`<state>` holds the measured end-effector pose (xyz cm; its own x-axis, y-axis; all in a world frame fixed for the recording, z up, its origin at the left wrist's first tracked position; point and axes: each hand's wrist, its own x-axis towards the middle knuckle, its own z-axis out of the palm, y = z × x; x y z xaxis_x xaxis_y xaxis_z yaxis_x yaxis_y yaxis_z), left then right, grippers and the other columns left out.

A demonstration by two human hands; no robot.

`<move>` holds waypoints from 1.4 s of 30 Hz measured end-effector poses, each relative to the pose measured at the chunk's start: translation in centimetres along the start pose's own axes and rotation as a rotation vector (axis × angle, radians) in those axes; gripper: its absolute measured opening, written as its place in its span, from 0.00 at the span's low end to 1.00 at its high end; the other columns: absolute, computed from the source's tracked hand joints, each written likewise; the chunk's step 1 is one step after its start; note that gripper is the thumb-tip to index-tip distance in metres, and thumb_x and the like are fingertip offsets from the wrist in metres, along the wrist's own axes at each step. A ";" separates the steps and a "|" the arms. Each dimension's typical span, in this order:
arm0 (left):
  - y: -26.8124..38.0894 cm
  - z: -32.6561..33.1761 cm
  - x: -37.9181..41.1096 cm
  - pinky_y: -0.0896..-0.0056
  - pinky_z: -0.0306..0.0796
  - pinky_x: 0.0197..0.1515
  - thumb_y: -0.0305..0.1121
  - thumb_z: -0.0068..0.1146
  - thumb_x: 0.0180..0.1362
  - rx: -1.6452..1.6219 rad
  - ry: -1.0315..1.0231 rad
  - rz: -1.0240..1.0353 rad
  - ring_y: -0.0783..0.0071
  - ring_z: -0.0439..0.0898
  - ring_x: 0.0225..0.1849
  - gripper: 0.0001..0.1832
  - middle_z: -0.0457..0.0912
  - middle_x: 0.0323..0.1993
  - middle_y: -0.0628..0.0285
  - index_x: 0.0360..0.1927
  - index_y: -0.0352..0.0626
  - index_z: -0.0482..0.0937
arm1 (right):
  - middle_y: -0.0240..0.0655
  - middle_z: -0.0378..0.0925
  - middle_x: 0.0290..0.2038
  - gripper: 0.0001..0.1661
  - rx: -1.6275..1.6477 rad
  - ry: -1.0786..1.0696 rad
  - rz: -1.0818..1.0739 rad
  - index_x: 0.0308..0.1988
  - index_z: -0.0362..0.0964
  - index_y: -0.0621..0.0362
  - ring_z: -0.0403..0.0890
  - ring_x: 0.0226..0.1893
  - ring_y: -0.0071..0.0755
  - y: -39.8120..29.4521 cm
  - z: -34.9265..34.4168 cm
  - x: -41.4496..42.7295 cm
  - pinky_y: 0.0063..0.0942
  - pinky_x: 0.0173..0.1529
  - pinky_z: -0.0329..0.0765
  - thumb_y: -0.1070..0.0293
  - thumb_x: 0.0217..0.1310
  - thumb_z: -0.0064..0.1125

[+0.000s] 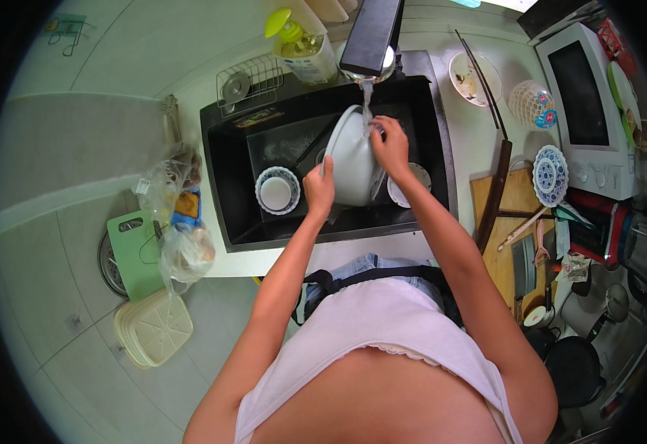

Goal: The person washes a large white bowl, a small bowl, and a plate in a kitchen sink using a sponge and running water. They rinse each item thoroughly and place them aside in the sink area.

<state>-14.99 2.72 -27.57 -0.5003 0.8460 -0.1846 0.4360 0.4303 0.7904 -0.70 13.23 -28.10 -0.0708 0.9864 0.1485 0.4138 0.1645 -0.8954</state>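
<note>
A large white bowl [354, 161] is tilted on its side over the black sink [234, 222], its outer wall towards the right. My left hand [319, 186] grips its rim at the lower left, thumb pointing up. On the other side, the curled fingers of my right hand [391, 145] rest against the bowl near its base. Water [367, 97] runs from the faucet [372, 39] onto the bowl between my hands. A small bowl with a blue-patterned rim [277, 190] stands at the sink's left. Partly behind my right forearm lies a white dish [419, 180].
A soap pump bottle [304, 55] and a wire rack [251, 83] stand behind the sink. To the right are a plate with food scraps [470, 83], chopsticks [482, 80], a microwave [584, 111] and a cutting board with a cleaver [523, 266]. Plastic bags [187, 255] hang over the left counter edge.
</note>
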 end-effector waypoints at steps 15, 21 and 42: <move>-6.3 -1.5 -0.1 0.59 0.57 0.23 0.57 0.33 0.62 -0.063 -0.053 -0.018 0.66 0.60 0.15 0.35 0.62 0.10 0.50 0.16 0.31 0.66 | 0.41 0.73 0.43 0.10 -0.098 -0.042 -0.253 0.35 0.75 0.58 0.72 0.49 0.46 -1.0 2.2 -5.0 0.40 0.56 0.65 0.73 0.47 0.55; -6.9 -2.0 0.6 0.67 0.59 0.24 0.56 0.36 0.63 -0.132 -0.110 -0.005 0.78 0.59 0.21 0.34 0.63 0.11 0.57 0.17 0.31 0.66 | 0.39 0.73 0.46 0.10 -0.283 -0.158 -0.574 0.35 0.75 0.53 0.72 0.50 0.42 -1.8 1.9 -5.3 0.46 0.57 0.63 0.72 0.47 0.56; -9.7 -2.6 5.6 0.68 0.65 0.35 0.61 0.35 0.61 -0.235 -0.221 -0.251 0.75 0.69 0.28 0.38 0.76 0.23 0.60 0.26 0.28 0.76 | 0.40 0.69 0.52 0.19 -0.118 -0.114 -0.271 0.44 0.73 0.50 0.68 0.55 0.45 -1.6 4.7 -6.9 0.54 0.62 0.51 0.74 0.48 0.55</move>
<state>-23.99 2.48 -34.70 -0.3850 0.7825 -0.4893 0.1257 0.5698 0.8121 -5.14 6.17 -29.72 -0.2911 0.9010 0.3216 0.4675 0.4272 -0.7739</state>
